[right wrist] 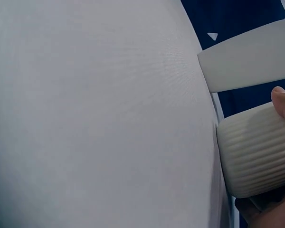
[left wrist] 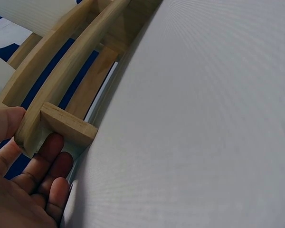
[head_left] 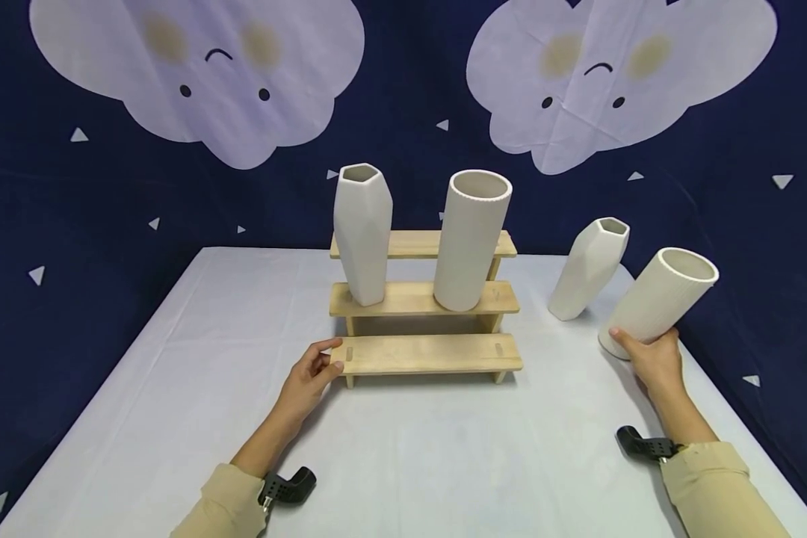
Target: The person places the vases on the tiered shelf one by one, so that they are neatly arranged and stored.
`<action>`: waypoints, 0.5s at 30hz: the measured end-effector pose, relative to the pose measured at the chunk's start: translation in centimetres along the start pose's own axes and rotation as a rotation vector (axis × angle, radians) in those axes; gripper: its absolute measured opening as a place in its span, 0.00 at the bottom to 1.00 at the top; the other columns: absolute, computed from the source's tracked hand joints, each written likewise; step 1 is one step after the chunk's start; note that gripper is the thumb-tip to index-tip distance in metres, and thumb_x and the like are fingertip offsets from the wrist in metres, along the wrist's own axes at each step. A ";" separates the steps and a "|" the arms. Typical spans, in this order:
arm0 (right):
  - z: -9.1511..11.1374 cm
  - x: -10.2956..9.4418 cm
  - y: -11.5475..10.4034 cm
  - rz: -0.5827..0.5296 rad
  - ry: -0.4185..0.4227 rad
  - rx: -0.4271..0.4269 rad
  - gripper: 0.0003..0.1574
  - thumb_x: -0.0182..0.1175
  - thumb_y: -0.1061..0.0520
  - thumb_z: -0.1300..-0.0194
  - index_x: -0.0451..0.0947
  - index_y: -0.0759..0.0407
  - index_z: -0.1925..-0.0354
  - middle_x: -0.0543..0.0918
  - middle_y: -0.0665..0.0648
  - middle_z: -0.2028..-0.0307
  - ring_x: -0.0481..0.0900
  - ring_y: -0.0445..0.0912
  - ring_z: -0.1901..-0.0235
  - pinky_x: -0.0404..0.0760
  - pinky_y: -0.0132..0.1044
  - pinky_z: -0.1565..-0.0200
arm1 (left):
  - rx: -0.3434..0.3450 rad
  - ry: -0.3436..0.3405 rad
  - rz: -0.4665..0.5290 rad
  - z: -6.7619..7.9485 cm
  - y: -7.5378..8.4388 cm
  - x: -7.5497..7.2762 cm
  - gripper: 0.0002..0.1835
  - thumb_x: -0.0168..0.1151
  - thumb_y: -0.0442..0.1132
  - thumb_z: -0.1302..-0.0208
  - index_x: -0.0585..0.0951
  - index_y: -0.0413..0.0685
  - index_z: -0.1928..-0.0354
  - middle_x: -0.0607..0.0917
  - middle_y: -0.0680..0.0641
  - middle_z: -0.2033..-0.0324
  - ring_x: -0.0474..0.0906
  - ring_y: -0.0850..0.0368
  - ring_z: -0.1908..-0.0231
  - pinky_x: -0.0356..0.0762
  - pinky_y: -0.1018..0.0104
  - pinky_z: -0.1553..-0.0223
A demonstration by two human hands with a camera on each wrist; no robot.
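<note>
My left hand (head_left: 307,377) pinches the left end of the lowest step of a three-tier wooden stand (head_left: 430,354). In the left wrist view, the thumb lies against the board's end (left wrist: 26,135) and the other fingers curl beneath it, beside a short leg. Over at the right, my right hand (head_left: 655,362) grips the lower part of a ribbed white cylindrical vase (head_left: 659,299). The ribs of that vase (right wrist: 256,147) show up close in the right wrist view, with the thumb on its side. Its base is at the tabletop.
On the stand's middle step are a faceted white vase (head_left: 363,235) and a wide white cylindrical vase (head_left: 471,243). A smaller faceted vase (head_left: 588,269) is on the white-covered table (head_left: 175,418), behind the gripped one. A dark blue cloud-print cloth (head_left: 403,90) hangs behind.
</note>
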State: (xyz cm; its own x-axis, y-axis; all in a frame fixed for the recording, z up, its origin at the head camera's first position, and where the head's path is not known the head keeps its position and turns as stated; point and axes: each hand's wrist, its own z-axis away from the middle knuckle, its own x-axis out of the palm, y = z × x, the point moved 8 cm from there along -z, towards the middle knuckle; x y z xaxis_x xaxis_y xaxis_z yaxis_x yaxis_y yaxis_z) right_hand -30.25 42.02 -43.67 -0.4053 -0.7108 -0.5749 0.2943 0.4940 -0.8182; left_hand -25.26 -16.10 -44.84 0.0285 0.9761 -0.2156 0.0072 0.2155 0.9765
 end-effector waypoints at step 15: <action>-0.3 -0.2 -0.2 -0.044 0.081 -0.035 0.59 0.65 0.42 0.46 0.44 0.64 0.30 0.61 0.69 0.33 0.59 0.62 0.34 0.55 0.52 0.33 | -0.011 0.002 0.008 0.1 -0.2 0.0 0.22 0.58 0.42 0.34 0.70 0.55 0.38 0.79 0.43 0.61 0.71 0.62 0.62 0.68 0.72 0.60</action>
State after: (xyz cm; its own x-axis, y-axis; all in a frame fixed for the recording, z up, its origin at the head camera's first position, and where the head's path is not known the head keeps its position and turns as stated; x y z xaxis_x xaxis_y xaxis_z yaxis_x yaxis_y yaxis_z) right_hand -30.47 42.26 -43.40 -0.4867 -0.6899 -0.5359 0.2443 0.4814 -0.8417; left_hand -25.13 -16.17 -45.03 0.0265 0.9778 -0.2077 -0.0044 0.2079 0.9781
